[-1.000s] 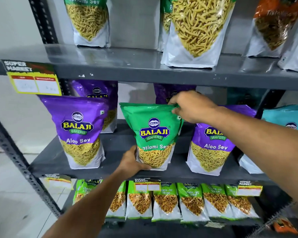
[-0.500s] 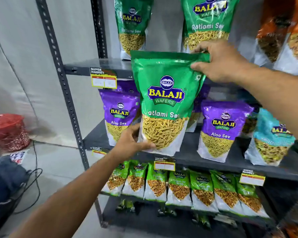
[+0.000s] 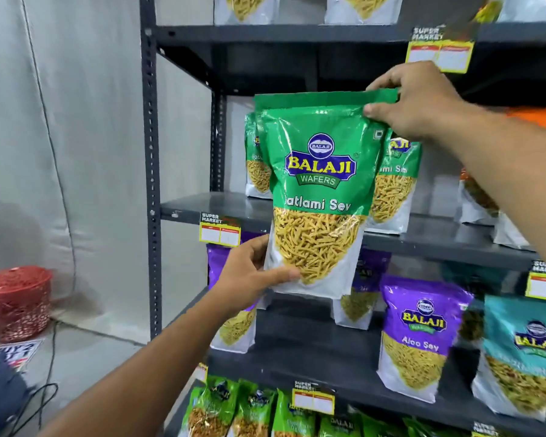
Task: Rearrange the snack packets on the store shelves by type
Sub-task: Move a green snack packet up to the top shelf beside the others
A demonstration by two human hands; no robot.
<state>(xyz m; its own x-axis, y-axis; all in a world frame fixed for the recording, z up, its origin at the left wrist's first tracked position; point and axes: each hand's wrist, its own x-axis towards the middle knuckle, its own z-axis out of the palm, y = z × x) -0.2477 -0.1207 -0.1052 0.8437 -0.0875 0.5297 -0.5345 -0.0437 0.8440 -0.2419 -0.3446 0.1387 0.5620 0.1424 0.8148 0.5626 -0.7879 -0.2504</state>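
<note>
I hold a green Ratlami Sev packet (image 3: 320,197) upright in the air in front of the rack. My right hand (image 3: 413,102) pinches its top right corner. My left hand (image 3: 249,275) grips its lower left edge. Behind it, two more green Ratlami Sev packets (image 3: 394,184) stand on the grey middle shelf (image 3: 429,238). One shelf lower stand purple Aloo Sev packets (image 3: 420,335), one of them partly hidden behind my left hand, and a teal packet (image 3: 524,357).
Small green packets (image 3: 252,411) line the bottom shelf. Orange packets (image 3: 476,197) stand at the right of the middle shelf. Yellow price tags (image 3: 220,233) hang on the shelf edges. A red basket (image 3: 16,301) and cables lie on the floor at left.
Both hands have lifted the green packet from the lower shelf with the purple packets up to the height of the shelf that carries green packets. The camera view has tilted upward.
</note>
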